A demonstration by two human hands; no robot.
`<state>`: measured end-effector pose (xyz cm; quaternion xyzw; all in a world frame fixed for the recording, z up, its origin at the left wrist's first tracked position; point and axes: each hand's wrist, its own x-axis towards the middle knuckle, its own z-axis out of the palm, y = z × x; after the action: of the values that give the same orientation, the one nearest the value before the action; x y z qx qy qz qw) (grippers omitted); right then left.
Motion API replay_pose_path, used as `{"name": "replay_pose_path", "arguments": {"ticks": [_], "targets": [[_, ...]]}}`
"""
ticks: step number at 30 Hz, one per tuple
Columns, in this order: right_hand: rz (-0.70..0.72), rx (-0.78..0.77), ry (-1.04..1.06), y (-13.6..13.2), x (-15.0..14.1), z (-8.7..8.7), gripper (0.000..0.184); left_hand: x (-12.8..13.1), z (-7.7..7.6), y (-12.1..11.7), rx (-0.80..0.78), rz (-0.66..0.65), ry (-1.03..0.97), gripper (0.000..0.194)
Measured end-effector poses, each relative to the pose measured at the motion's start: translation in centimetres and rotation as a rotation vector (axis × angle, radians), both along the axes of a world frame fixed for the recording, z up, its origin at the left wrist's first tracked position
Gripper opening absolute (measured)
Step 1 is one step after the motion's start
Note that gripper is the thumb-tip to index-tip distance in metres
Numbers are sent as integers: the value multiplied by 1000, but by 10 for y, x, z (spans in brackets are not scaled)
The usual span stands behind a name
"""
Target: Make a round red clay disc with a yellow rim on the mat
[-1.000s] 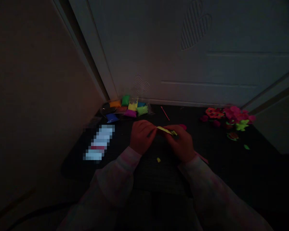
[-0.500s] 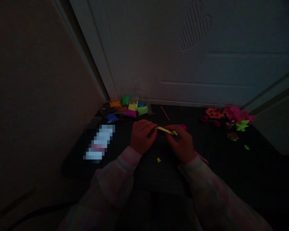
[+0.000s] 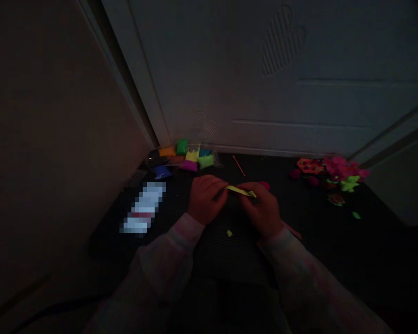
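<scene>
Between my two hands stretches a thin yellow clay strip [image 3: 239, 190], curled over at its right end. My left hand [image 3: 206, 199] pinches the strip's left end between thumb and fingers. At the other end, the thumb and fingers of my right hand [image 3: 263, 208] close on the curled part. On the dark table [image 3: 209, 250] below them lies a small yellow clay lump [image 3: 229, 233]. A pink piece [image 3: 264, 185] shows partly behind my right hand, and a flat pinkish strip [image 3: 292, 230] sticks out beside that wrist.
Packets of coloured clay [image 3: 188, 157] lie at the back left, with a blurred bright rectangular object [image 3: 144, 208] in front. A thin pink stick [image 3: 238, 165] lies near the white panel [image 3: 209, 69]. Pink, orange and green clay shapes [image 3: 337, 168] cluster at the back right, near a green leaf-shaped piece [image 3: 356, 215].
The strip's left part hangs slightly lower and looks a little straighter. Both hands keep nearly the same place and grip; the whole view has shifted slightly and is dimmer.
</scene>
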<state>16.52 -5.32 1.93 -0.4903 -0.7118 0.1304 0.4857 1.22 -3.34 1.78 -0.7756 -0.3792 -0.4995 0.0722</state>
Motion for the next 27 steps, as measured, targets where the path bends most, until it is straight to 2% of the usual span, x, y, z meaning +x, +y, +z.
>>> {"name": "replay_pose_path", "arguments": {"ticks": [6, 9, 11, 14, 16, 18, 20, 24, 27], "targets": [[6, -53, 60, -1, -1, 1, 16, -2, -3, 1, -10, -23, 2, 7], [6, -117, 128, -1, -2, 1, 14, -1, -5, 0, -79, -41, -22, 9], [-2, -179, 196, 1, -2, 1, 12, 1, -5, -1, -191, -66, -62, 16], [-34, -290, 345, 8, 0, -4, 18, 2, -7, 0, -457, -165, -225, 37], [-60, -357, 465, 14, 3, -9, 25, 2, -9, 5, -670, -250, -467, 41], [-77, -408, 580, 20, 6, -13, 30, 1, -12, 12, -870, -316, -770, 37], [-73, -444, 668, 23, 8, -14, 32, 0, -14, 19, -1005, -358, -969, 36], [-30, -516, 758, 23, 7, -12, 32, 1, -14, 22, -1115, -432, -992, 37], [-13, -559, 776, 22, 4, -10, 33, 5, -13, 16, -1167, -493, -960, 53]]}}
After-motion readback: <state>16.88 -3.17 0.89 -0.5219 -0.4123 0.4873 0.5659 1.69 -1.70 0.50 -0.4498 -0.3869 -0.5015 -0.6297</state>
